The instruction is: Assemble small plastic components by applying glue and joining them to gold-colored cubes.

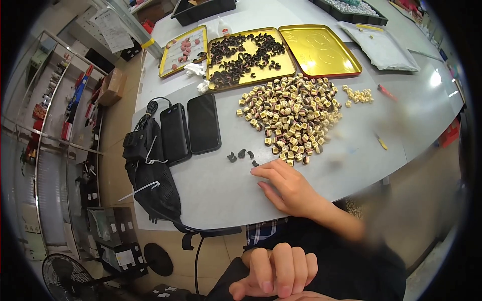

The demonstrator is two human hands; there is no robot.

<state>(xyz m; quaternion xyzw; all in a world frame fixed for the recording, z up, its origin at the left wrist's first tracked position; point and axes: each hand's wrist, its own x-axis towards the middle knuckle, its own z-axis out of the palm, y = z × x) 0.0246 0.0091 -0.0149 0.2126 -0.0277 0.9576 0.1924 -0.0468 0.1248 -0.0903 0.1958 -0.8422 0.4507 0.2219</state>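
My right hand (290,188) is over the grey table near its front edge, fingers stretched and thumb apart. Its index fingertip is beside a small dark curved piece (255,163); whether they touch I cannot tell. Several similar dark pieces (241,153) lie just to the left. Behind the hand spreads a heap of small blocky pieces (296,113) with cream-yellow faces and dark sides. My left hand (281,268) is low, close to my body, its fingers curled inward. The inside of that hand is hidden.
A gold tray (278,70) of dark curved pieces stands behind the heap, beside a gold lid (321,50) and a tray of pink pieces (183,50). Left are a phone (204,123), a black power bank (174,133) and a black pouch (153,188). A yellow-tipped tool (382,144) lies right.
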